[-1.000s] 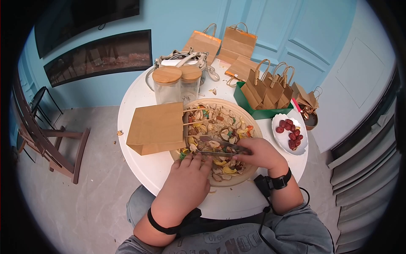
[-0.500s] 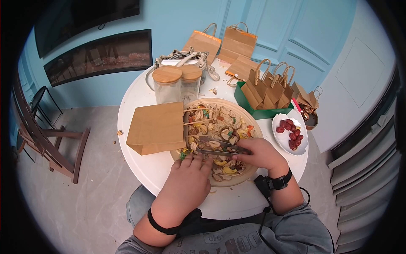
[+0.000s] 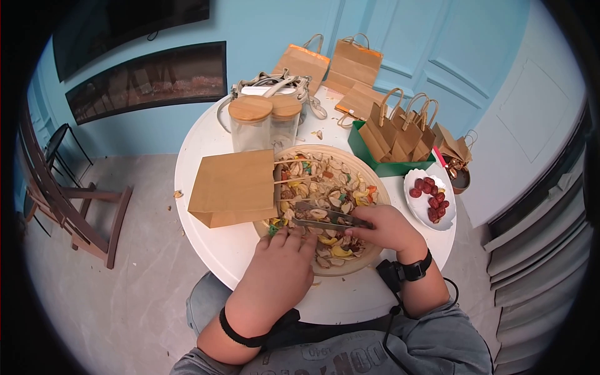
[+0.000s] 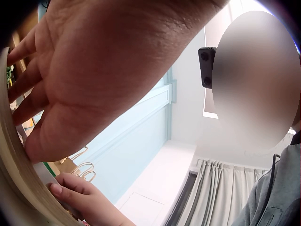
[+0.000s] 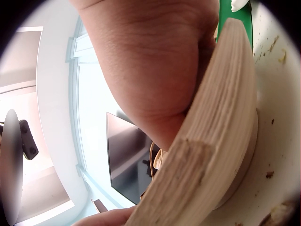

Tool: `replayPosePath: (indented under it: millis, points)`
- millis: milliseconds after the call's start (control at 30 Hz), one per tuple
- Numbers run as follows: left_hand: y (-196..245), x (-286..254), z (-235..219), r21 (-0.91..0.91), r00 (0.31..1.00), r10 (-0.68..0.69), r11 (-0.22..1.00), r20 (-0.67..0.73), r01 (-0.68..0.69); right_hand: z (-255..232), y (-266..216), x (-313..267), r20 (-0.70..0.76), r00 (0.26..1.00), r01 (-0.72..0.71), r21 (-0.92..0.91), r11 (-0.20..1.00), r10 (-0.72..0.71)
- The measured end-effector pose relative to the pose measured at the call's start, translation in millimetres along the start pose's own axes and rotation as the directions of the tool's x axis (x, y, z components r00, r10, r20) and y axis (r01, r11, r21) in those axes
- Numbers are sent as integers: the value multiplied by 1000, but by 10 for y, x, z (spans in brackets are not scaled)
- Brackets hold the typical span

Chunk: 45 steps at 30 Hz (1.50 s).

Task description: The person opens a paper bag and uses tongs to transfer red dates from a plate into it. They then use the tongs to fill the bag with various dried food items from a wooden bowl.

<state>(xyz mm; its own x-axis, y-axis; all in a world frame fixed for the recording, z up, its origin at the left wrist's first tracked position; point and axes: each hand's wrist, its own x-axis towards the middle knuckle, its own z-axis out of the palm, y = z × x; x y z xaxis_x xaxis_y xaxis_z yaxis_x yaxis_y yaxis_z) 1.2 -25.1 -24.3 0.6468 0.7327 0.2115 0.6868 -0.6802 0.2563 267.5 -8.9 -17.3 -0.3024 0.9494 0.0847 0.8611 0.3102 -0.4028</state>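
Note:
A shallow wooden bowl (image 3: pixel 340 272) full of dried slices in pale, yellow, orange and green tones sits at the table's front. In my right hand (image 3: pixel 392 230) I hold metal tongs (image 3: pixel 334 215), their arms spread a little, low over the slices. My left hand (image 3: pixel 275 265) rests at the bowl's near left rim, fingers stretched toward the slices. Its palm and straight fingers (image 4: pixel 30 77) lie along the rim in the left wrist view. A brown paper bag (image 3: pixel 232 187) lies left of the bowl, its handles reaching over the slices.
Two glass jars with wooden lids (image 3: pixel 250 109) stand behind the bag. A green box (image 3: pixel 394 167) of small paper bags is at the back right, beside a white plate (image 3: pixel 411 182) of red dates. More paper bags (image 3: pixel 353 69) and a light handbag (image 3: pixel 306 87) sit behind.
The head view has shifted slightly. Both hands and the tongs stay nearly where they were over the bowl.

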Motion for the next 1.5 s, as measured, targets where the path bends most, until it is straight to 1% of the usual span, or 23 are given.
replayPosePath:
  millis: [267,467,967,1167,1233,1267,1333,1367,1433,1467,1500]
  points:
    - [-5,-2,9,4,1000,12,1000,-14,-12,-2,-5,6,25,999,-34,4,999,33]
    - [0,-4,7,3,1000,13,1000,-27,-13,12,12,-2,-2,1000,3,-12,1000,-3]
    - [2,-1,-5,12,1000,11,1000,0,-11,1,-11,0,15,999,-30,-6,1000,30]
    - [6,-5,-12,8,1000,10,1000,-19,-10,1,10,-25,-12,1000,12,-23,1000,-12]
    - [5,-3,-25,-4,1000,9,1000,-3,-9,-13,44,-61,-72,997,-2,-3,1000,2]
    - [2,-2,-27,-3,1000,10,1000,-3,-10,-42,53,-76,-73,997,-3,-3,1000,3]
    - [-3,0,-29,1,1000,18,1000,6,-18,-120,44,-93,-100,992,-81,-100,992,71]
    - [-3,-2,-28,2,1000,18,1000,7,-18,-134,33,-96,-101,992,-81,-99,992,71]
    - [-1,-7,-24,-7,1000,11,1000,-2,-11,-150,21,-99,-141,967,-215,-4,977,212]
    - [0,-9,-24,-6,1000,11,1000,-1,-11,-143,26,-90,-142,967,-215,-3,977,213]
    - [1,-9,-24,-10,1000,8,1000,2,-8,-127,32,-76,-107,971,-221,-41,974,216]
